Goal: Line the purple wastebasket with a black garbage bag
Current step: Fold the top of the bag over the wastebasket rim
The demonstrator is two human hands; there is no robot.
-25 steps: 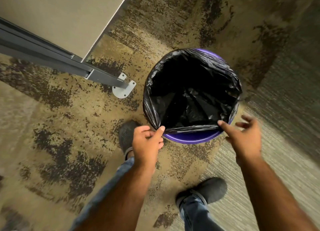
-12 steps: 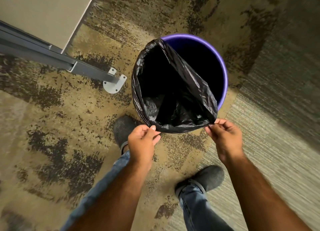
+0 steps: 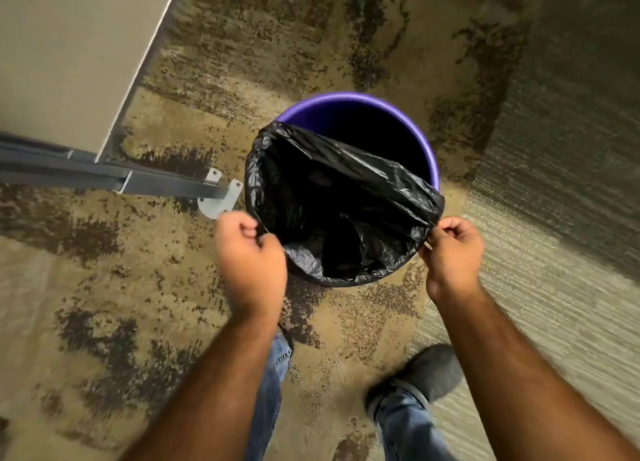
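Note:
The purple wastebasket [image 3: 398, 109] stands on the carpet in front of me. A black garbage bag [image 3: 332, 190] hangs inside it. The bag's mouth covers the near and left rim; the far right rim is bare purple. My left hand [image 3: 251, 253] pinches the bag's edge at the near left of the basket. At the near right, my right hand [image 3: 450, 249] pinches the bag's edge and holds it stretched outward past the rim.
A grey desk panel [image 3: 69, 55] with a dark metal rail [image 3: 104, 176] and a bolted foot plate [image 3: 221, 197] stands close to the basket's left. My own shoes and jeans [image 3: 412, 384] are just below the basket. Patterned carpet [image 3: 346, 28] surrounds everything.
The bag's far edge came off the far rim, exposing the purple rim. Both hands now grip the bag's near edge farther apart, stretching it wider, with the near edge over the near rim.

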